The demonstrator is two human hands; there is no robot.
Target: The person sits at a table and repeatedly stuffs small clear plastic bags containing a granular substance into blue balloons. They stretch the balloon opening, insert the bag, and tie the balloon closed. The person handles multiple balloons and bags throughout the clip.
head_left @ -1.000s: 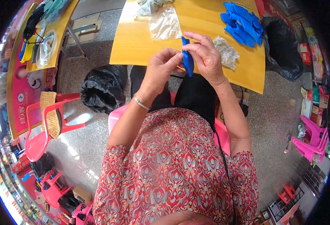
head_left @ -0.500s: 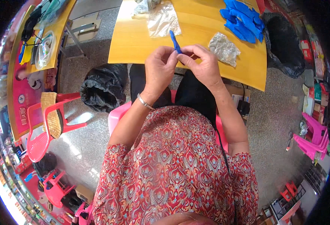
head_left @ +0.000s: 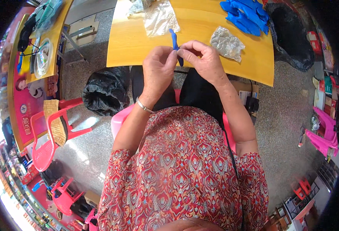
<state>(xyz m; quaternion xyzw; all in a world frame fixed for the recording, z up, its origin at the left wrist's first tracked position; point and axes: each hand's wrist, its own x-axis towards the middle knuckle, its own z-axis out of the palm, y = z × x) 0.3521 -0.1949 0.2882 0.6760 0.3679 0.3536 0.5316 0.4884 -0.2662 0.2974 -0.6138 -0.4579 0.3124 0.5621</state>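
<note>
In front of my body, my left hand [head_left: 158,69] and my right hand [head_left: 206,63] meet at the near edge of the yellow table [head_left: 127,48]. Between their thumbs and fingertips they pinch a slim, soft-looking blue piece [head_left: 174,38]; I cannot make out its kind. One end points away from me, and a darker end shows below the fingers. Beyond my right hand lies a crumpled clear plastic bag [head_left: 226,43]. A flatter clear bag [head_left: 161,19] is on the table beyond my left hand. Several similar blue pieces [head_left: 248,17] are heaped at the far right.
Black bag-lined bins stand on the floor at the table's left [head_left: 106,92] and right [head_left: 287,36]. A red plastic chair [head_left: 42,154] with a woven seat back is at the left. Another table [head_left: 59,36] holding bags and a white container stands at the far left.
The blue piece has turned more upright, and its lower end now shows beneath my fingertips. Both hands keep their pinch. The whole view has shifted slightly.
</note>
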